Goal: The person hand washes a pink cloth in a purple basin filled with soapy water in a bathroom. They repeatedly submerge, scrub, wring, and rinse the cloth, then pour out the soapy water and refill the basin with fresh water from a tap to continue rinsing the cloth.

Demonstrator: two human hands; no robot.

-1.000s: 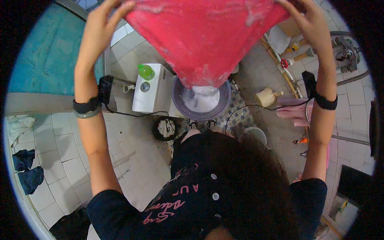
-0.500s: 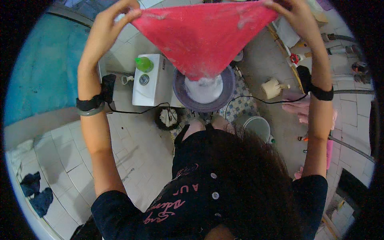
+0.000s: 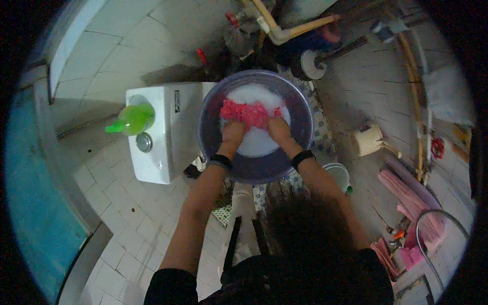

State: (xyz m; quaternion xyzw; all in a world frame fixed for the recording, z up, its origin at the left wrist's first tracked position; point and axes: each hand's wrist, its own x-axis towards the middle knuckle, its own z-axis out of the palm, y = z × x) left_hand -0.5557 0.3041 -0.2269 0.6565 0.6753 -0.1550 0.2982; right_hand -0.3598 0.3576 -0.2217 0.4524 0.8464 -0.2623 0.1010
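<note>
A bunched pink-red cloth (image 3: 252, 114) lies in white suds (image 3: 259, 144) inside a large purple basin (image 3: 304, 117). My left hand (image 3: 234, 132) is closed on the cloth's near left part, low in the basin. Closed as well, my right hand (image 3: 278, 128) grips its near right part, a short way from the left. The fingertips of both hands are partly hidden by the cloth and foam. Dark bands circle both my wrists.
Left of the basin stands a white toilet cistern (image 3: 161, 152) with a green bottle (image 3: 133, 120) on top. A grey bucket (image 3: 337, 175) sits at the near right, with a cream dipper (image 3: 367, 140) beyond it. Pipes (image 3: 414, 96) run along the right wall.
Both my hands have come down from high up, where they held the cloth spread out. The cloth is now bunched in the suds. The view has shifted too.
</note>
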